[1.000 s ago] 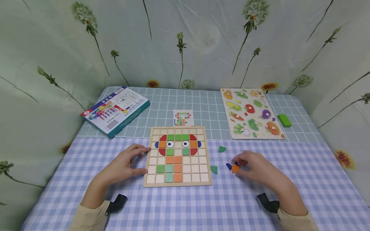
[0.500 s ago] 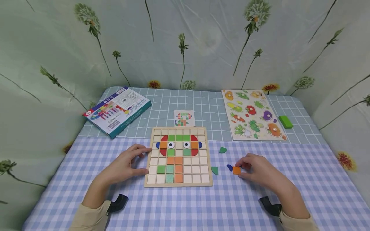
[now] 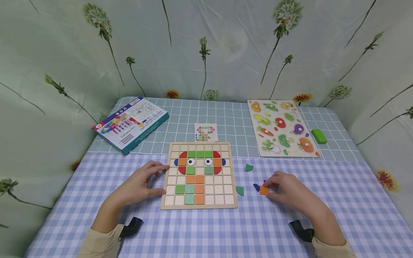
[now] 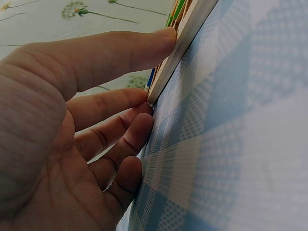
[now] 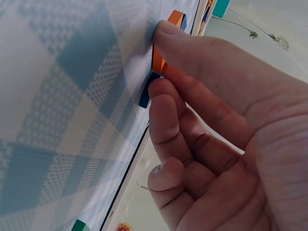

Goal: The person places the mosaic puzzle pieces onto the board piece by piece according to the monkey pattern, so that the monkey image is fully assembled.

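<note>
My left hand (image 3: 140,181) rests at the left edge of a wooden grid board (image 3: 166,206), thumb and index fingertips against its frame, as the left wrist view shows too. Colored tiles on the board form a face with two round eye pieces (image 3: 191,162) above a body of orange and green squares. To the right of the board, my right hand (image 3: 288,188) pinches an orange square tile (image 3: 263,190) between thumb and index finger, low over the cloth. A dark blue half-round piece (image 3: 256,187) lies beside that tile; another blue piece (image 5: 148,90) sits partly behind the fingers.
Two green quarter-round pieces, one nearer tile (image 3: 240,190) and one farther tile (image 3: 249,167), lie right of the board. A pattern card (image 3: 206,132) sits behind it. A box (image 3: 130,123), a vegetable puzzle board (image 3: 272,143) and a green block (image 3: 319,136) stand farther back.
My right thumb and index finger have settled around the orange tile, and more of it shows. The left hand has stayed at the board's edge. The whole view shifted slightly.
</note>
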`<act>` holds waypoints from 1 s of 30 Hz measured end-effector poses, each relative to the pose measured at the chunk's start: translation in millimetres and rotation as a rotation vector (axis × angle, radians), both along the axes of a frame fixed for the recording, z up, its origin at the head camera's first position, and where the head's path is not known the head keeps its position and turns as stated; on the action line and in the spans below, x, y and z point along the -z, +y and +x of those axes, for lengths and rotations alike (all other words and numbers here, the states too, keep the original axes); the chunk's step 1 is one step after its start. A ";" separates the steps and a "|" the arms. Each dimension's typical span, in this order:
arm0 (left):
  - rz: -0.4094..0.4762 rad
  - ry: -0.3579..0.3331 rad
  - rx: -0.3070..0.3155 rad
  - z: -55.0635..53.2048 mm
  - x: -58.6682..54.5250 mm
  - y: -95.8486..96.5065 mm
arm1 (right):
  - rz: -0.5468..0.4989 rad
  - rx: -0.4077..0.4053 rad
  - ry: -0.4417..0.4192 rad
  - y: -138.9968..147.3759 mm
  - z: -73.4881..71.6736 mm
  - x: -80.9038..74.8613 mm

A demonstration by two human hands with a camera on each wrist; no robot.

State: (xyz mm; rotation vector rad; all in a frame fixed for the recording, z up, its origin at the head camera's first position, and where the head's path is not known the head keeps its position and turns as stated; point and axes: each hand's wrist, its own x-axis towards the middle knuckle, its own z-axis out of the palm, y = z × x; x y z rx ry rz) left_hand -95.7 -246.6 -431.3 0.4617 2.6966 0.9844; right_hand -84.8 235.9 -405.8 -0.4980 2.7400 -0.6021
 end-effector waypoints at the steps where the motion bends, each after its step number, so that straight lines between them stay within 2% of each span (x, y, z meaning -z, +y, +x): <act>1: 0.000 0.002 -0.001 -0.1 0.1 0.0 | 0.004 0.003 -0.001 -0.6 0.0 -0.1; 9: -0.007 0.004 -0.003 -0.5 -0.1 0.6 | 0.014 -0.006 -0.002 -4.6 -1.4 -1.1; 16: -0.016 -0.001 -0.010 -0.5 -1.1 0.9 | -0.046 -0.028 -0.010 -13.1 -7.3 -5.6; 30: -0.010 0.007 -0.004 0.1 0.1 -0.1 | -0.153 -0.226 0.039 -53.0 -25.5 -8.2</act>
